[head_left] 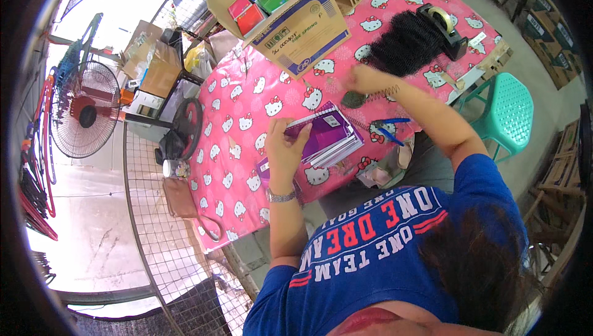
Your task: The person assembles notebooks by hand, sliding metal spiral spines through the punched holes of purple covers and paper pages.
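My left hand [286, 147] grips the upper left corner of a purple notebook [322, 131], with the thumb pressed on its cover. Beneath it lie more notebooks, their white page edges [336, 153] showing on the near side. My right hand [365, 80] is closed just beyond the notebooks, somewhat blurred; whatever its fingers hold is hidden. Under that wrist sits a small dark round object [353, 99], and a thin wire coil [384, 92] stretches beside the forearm. Blue-handled pliers [390, 131] rest on the table to the right of the notebooks.
A pink patterned cloth covers the table [238, 144]. At the back stands a carton [309, 30] of colourful packs. Black wire spirals [404, 42] are heaped beside a tape dispenser [446, 30]. A green stool [506, 113] is at right, a brown pouch [179, 198] at left.
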`<state>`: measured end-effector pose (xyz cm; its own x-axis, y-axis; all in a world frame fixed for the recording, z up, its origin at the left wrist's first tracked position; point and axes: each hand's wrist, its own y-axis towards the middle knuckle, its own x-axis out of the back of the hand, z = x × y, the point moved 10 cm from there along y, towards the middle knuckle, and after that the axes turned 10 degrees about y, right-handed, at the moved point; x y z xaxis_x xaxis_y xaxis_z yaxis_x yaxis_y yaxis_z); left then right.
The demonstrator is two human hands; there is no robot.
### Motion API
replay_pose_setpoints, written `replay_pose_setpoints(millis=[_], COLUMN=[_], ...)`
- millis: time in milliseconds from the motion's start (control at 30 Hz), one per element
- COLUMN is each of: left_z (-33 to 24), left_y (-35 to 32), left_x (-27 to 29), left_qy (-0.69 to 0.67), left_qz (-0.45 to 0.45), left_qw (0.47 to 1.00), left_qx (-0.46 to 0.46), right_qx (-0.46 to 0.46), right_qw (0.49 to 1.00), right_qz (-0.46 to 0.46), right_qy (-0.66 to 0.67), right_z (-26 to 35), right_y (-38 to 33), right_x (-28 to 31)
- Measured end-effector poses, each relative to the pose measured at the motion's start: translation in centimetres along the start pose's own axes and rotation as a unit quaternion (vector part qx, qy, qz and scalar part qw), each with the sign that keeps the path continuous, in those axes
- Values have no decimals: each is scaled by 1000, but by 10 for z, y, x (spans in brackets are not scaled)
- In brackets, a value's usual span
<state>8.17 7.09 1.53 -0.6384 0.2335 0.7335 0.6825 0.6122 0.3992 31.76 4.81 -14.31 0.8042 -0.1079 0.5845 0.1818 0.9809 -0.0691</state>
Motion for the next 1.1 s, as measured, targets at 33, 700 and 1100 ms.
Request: replay_pose_setpoints(millis=[33, 700, 1100], left_z=[4, 11, 2], left_y=[-4, -6, -4], left_x=[4, 1, 1], left_qy=[4, 0, -14], left_qz=[-3, 19, -9], left_qw=[1000, 998, 1000], left_qx=[9, 53, 12], right_qx=[37, 164, 84], right_qw=[990, 971, 990], right_qz=[-8, 43, -54], right_qy=[134, -170, 102], right_z=[61, 179, 21], right_y=[-15, -59, 2], right_x=[16, 7, -16])
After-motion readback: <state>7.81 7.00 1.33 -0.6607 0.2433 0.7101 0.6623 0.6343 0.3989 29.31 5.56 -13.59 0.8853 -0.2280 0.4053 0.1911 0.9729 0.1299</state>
